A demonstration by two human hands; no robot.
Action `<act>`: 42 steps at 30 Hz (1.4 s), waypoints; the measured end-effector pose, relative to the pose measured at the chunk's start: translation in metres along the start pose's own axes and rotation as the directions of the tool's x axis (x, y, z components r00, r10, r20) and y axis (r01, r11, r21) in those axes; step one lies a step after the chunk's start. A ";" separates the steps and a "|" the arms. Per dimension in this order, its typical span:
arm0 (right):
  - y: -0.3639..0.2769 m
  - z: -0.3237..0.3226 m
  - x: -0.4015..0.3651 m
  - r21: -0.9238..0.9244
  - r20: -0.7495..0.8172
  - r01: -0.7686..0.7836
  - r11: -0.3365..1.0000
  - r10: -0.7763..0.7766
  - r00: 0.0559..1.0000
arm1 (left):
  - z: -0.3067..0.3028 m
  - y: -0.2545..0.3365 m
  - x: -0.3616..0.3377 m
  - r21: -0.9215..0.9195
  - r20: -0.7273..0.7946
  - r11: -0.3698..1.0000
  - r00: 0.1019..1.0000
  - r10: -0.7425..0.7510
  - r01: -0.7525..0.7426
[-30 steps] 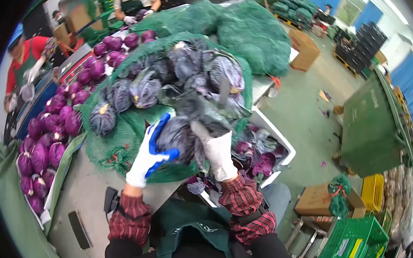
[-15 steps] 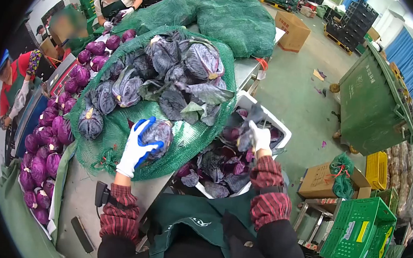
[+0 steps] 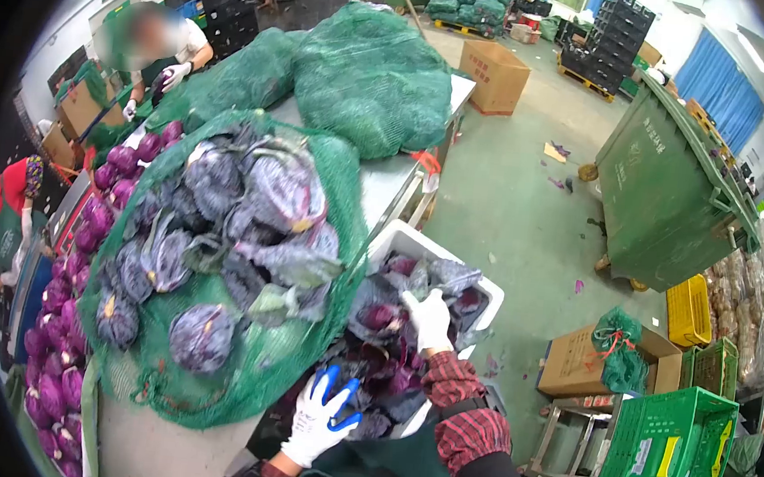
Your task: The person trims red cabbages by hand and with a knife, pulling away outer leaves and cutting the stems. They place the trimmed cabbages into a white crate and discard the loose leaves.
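"Head view: state of the left hand (image 3: 326, 415)?"

"Gloved, released, blue-tipped fingers spread wide near the close end of a white box (image 3: 487, 310) of loose purple cabbage leaves (image 3: 377, 315)."

"And the right hand (image 3: 432, 323)?"

"Over the same box, fingers toward the leaves; grasping or merely touching, impossible to tell."

"And the red cabbages (image 3: 264, 187)?"

"Heaped on the spread green mesh sack (image 3: 276, 361) atop the metal table (image 3: 155, 446), left of the box. Peeled, glossy purple heads (image 3: 53, 364) farther left."
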State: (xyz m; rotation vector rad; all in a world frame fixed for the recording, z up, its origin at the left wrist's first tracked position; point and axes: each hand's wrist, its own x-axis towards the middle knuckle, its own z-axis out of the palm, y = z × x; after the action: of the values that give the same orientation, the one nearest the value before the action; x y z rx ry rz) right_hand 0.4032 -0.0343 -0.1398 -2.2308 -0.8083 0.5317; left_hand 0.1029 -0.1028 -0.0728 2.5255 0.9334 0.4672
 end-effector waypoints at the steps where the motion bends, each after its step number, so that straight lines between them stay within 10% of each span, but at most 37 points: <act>1: -0.004 0.000 0.005 -0.003 0.021 0.007 1.000 -0.007 1.000 | 0.031 -0.012 0.004 0.003 0.036 0.991 0.990 -0.133 0.133; 5: 0.029 0.058 0.027 -0.177 0.158 0.090 0.980 -0.062 0.985 | 0.115 -0.070 0.026 0.191 0.329 0.815 0.747 -0.578 0.547; 12: 0.087 0.154 0.046 -0.103 0.184 -0.126 0.987 0.143 0.972 | 0.175 -0.115 0.073 0.240 0.443 0.666 0.531 -0.723 0.706; 14: 0.101 0.176 0.050 -0.024 0.189 -0.158 0.987 0.160 0.969 | 0.220 -0.155 0.048 -0.113 0.336 0.746 0.732 -0.593 0.656; 17: 0.112 0.186 0.050 -0.067 0.123 -0.155 0.986 0.163 0.979 | 0.247 -0.168 0.051 -0.111 0.385 0.569 0.563 -0.731 0.815; 18: 0.114 0.186 0.051 -0.104 0.145 -0.197 0.975 0.211 0.967 | 0.262 -0.184 0.040 0.069 0.289 0.750 0.706 -0.647 0.658; 27: 0.091 0.114 0.054 0.059 0.292 0.028 0.998 -0.044 0.955 | 0.314 -0.199 0.008 -0.132 -0.011 0.783 0.789 -0.615 0.608; 28: 0.082 0.099 0.046 0.020 0.129 0.046 0.999 -0.048 0.991 | 0.337 -0.202 -0.003 -0.104 -0.105 0.826 0.819 -0.564 0.555; 29: 0.108 0.101 0.048 0.595 0.224 -0.133 0.792 -0.005 0.975 | 0.218 -0.122 0.046 -0.146 0.130 0.681 0.696 -0.706 0.718; 30: 0.068 0.073 0.034 0.448 -0.104 0.200 0.871 -0.171 0.980 | 0.203 -0.107 0.043 -0.285 0.127 0.754 0.802 -0.583 0.593; 31: 0.045 0.045 0.026 0.429 -0.067 0.231 0.873 -0.224 0.972 | 0.144 -0.060 0.060 0.023 0.236 0.767 0.742 -0.627 0.641; 35: 0.028 -0.002 -0.008 0.659 0.099 -0.049 0.751 -0.022 0.995 | 0.103 0.020 0.052 -0.070 0.403 0.898 0.836 -0.373 0.434; 38: 0.016 -0.023 -0.051 0.638 0.092 -0.059 0.768 0.000 0.996 | 0.087 0.050 0.035 -0.394 0.242 0.916 0.970 0.027 0.072; 42: 0.014 -0.027 -0.099 0.339 -0.142 0.319 0.885 -0.287 0.947 | -0.065 0.058 0.047 -0.191 -0.290 0.949 0.938 0.188 -0.250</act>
State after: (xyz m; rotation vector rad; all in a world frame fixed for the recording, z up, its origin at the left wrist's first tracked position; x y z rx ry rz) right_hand 0.3528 -0.1218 -0.1186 -1.7393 -0.9135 0.3882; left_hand 0.1395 -0.0949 0.0184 2.4033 0.6423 0.9505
